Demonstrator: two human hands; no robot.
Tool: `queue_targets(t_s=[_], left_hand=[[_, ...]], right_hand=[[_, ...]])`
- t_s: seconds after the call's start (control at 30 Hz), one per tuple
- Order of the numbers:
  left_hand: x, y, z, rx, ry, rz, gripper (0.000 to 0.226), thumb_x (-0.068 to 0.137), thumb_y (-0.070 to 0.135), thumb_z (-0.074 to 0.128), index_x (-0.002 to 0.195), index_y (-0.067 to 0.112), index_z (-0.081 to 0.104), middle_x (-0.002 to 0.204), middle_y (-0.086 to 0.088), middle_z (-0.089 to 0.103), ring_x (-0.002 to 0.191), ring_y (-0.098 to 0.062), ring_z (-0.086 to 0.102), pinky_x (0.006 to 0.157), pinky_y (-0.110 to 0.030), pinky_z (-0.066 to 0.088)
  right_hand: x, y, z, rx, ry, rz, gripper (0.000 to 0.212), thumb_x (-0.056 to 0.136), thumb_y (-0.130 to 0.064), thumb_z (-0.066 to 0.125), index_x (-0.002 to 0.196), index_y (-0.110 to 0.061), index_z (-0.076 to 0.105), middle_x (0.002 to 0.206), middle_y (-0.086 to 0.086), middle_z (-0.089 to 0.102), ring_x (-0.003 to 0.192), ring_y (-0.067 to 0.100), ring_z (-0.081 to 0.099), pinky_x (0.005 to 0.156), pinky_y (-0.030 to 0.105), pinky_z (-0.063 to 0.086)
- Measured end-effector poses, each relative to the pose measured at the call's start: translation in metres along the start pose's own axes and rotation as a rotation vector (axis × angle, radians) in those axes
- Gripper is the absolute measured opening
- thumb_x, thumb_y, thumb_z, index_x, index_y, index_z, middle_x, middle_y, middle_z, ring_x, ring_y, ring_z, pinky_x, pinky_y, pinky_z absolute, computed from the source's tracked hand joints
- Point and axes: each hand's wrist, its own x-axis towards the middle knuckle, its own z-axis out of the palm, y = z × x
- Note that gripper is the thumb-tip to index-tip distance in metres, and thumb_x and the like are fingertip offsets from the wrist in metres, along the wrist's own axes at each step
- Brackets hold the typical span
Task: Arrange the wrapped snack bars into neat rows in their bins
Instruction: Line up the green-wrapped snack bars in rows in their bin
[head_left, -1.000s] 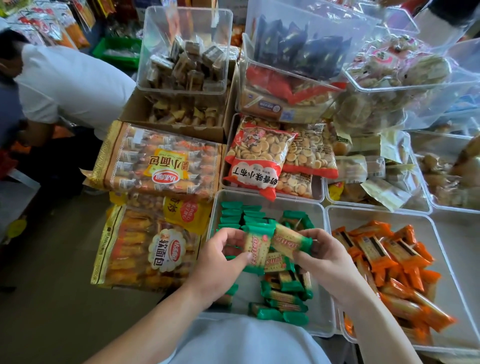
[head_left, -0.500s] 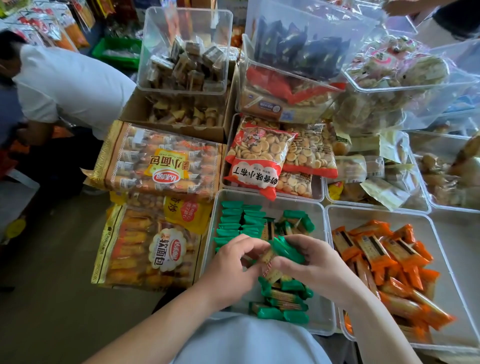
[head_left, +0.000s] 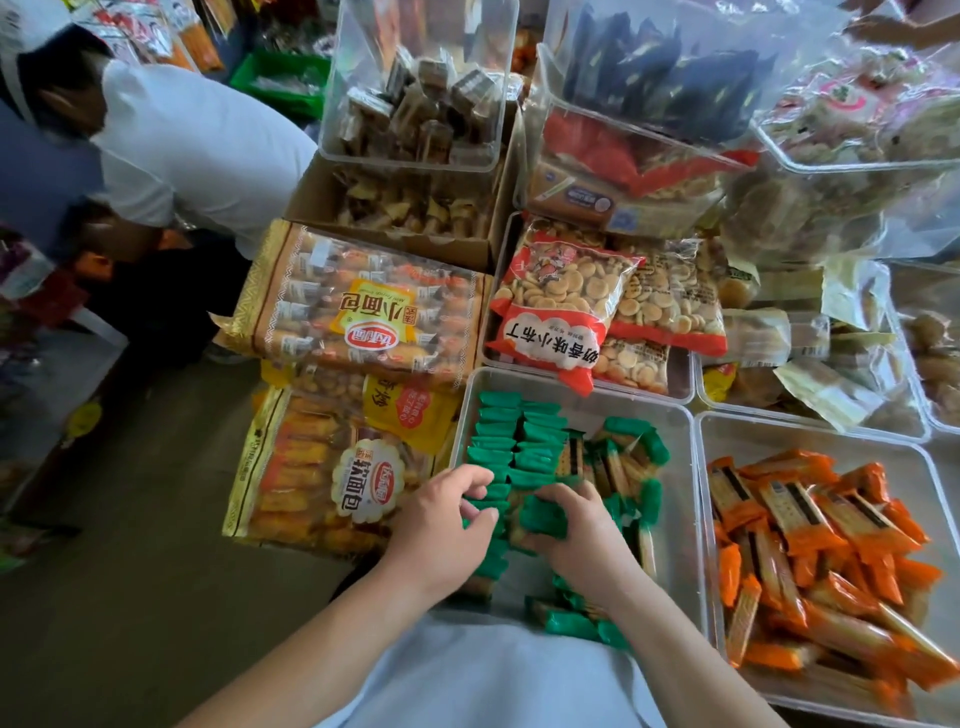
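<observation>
Nearest, both hands work low in the clear bin (head_left: 675, 519) of green bars (head_left: 524, 447). The left hand (head_left: 441, 525) curls fingers and thumb round the near end of the standing rows (head_left: 498, 431), bracing them. The right hand (head_left: 576, 535) pinches a green bar (head_left: 543, 514) between thumb and bent fingers, just beside that row end. Whether it holds one bar or two I cannot tell.

The likely trouble is a toppling row. The bars stand on edge in slick wrappers, so if the left hand lets go before the new bar is wedged in, the near ones could fall flat. The loose heap (head_left: 623, 467) to the right presses close and leaves little room for the next row. A few stray bars also lie under the right wrist at the near rim, where a forearm could drag them.

To the right, orange bars (head_left: 810, 530) lie jumbled in their own bin (head_left: 810, 431), not yet sorted. Bread packs (head_left: 332, 478) sit to the left of the green bin, and biscuit bags (head_left: 561, 306) lie just beyond it. Farther back are a cardboard box (head_left: 400, 208) and stacked tubs. At far left a person in a white shirt (head_left: 197, 145) bends over, well apart from the bins.
</observation>
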Motion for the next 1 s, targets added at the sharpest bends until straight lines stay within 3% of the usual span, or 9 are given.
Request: queue_targets(t_s=[0.1, 0.2, 0.33, 0.43, 0.53, 0.67, 0.8, 0.9, 1.0], left_hand=[[-0.002, -0.001, -0.002, -0.008, -0.011, -0.009, 0.041, 0.097, 0.025, 0.068, 0.137, 0.030, 0.061, 0.118, 0.017, 0.063, 0.096, -0.001, 0.065, 0.091, -0.026, 0.057], [-0.003, -0.003, -0.004, 0.004, -0.026, -0.004, 0.042, 0.098, 0.027, 0.067, 0.139, 0.030, 0.059, 0.121, 0.016, 0.062, 0.097, -0.001, 0.064, 0.091, -0.024, 0.056], [-0.003, -0.004, -0.005, 0.052, -0.056, 0.034, 0.038, 0.098, 0.027, 0.067, 0.136, 0.029, 0.061, 0.117, 0.017, 0.060, 0.092, -0.002, 0.064, 0.089, -0.026, 0.056], [-0.001, 0.000, 0.001, 0.102, -0.084, 0.095, 0.029, 0.097, 0.025, 0.066, 0.125, 0.029, 0.065, 0.109, 0.017, 0.059, 0.087, -0.002, 0.063, 0.081, -0.020, 0.053], [0.000, 0.008, 0.015, 0.138, -0.191, 0.142, 0.018, 0.098, 0.023, 0.065, 0.116, 0.026, 0.068, 0.105, 0.015, 0.062, 0.088, -0.002, 0.060, 0.079, -0.020, 0.051], [-0.003, 0.016, 0.047, 0.204, -0.450, 0.134, 0.024, 0.098, 0.018, 0.062, 0.120, 0.021, 0.070, 0.116, 0.006, 0.066, 0.105, -0.012, 0.061, 0.094, -0.026, 0.051], [-0.001, 0.013, 0.074, 0.348, -0.605, 0.066, 0.032, 0.098, 0.029, 0.063, 0.128, 0.019, 0.068, 0.129, -0.003, 0.066, 0.118, -0.023, 0.061, 0.097, -0.030, 0.050], [-0.003, 0.009, 0.082, 0.255, -0.694, -0.044, 0.038, 0.100, 0.035, 0.065, 0.136, 0.022, 0.066, 0.133, 0.000, 0.068, 0.121, -0.019, 0.063, 0.102, -0.031, 0.051], [-0.009, 0.006, 0.083, 0.180, -0.722, -0.078, 0.034, 0.103, 0.031, 0.060, 0.134, 0.022, 0.068, 0.129, 0.001, 0.071, 0.118, -0.016, 0.064, 0.106, -0.034, 0.050]], right_hand=[[0.009, 0.000, 0.019, -0.062, 0.075, -0.020, 0.060, 0.084, -0.014, 0.081, 0.138, -0.019, 0.057, 0.125, 0.002, 0.048, 0.106, 0.028, 0.063, 0.086, 0.035, 0.055], [0.013, -0.004, 0.026, -0.003, 0.136, 0.028, 0.062, 0.083, -0.006, 0.078, 0.137, -0.014, 0.048, 0.126, 0.000, 0.042, 0.101, 0.028, 0.061, 0.076, 0.033, 0.050], [0.012, -0.002, 0.028, 0.146, 0.184, 0.097, 0.064, 0.079, -0.008, 0.084, 0.130, -0.011, 0.046, 0.122, -0.005, 0.036, 0.103, 0.019, 0.054, 0.080, 0.024, 0.042], [0.005, 0.001, 0.018, 0.198, 0.194, 0.073, 0.071, 0.076, -0.017, 0.090, 0.132, -0.016, 0.047, 0.123, -0.007, 0.041, 0.101, 0.011, 0.054, 0.084, 0.026, 0.048], [-0.010, 0.011, -0.002, 0.238, 0.259, 0.075, 0.059, 0.083, -0.014, 0.084, 0.133, -0.024, 0.054, 0.124, -0.010, 0.051, 0.099, 0.003, 0.061, 0.083, 0.026, 0.056], [-0.039, 0.031, -0.021, 0.274, 0.362, 0.141, 0.037, 0.090, -0.008, 0.077, 0.124, -0.020, 0.065, 0.115, -0.008, 0.063, 0.101, 0.009, 0.065, 0.081, 0.016, 0.050], [-0.054, 0.041, -0.020, 0.324, 0.269, 0.169, 0.024, 0.094, -0.009, 0.072, 0.113, -0.023, 0.071, 0.105, -0.011, 0.070, 0.096, 0.004, 0.067, 0.075, 0.005, 0.046], [-0.047, 0.040, -0.013, 0.308, 0.163, 0.108, 0.033, 0.098, -0.013, 0.067, 0.127, -0.028, 0.068, 0.113, -0.015, 0.069, 0.092, -0.009, 0.063, 0.077, 0.005, 0.050], [-0.028, 0.037, -0.008, 0.304, -0.004, 0.097, 0.049, 0.104, -0.017, 0.057, 0.148, -0.038, 0.051, 0.125, -0.012, 0.066, 0.107, 0.003, 0.064, 0.088, 0.018, 0.051]])
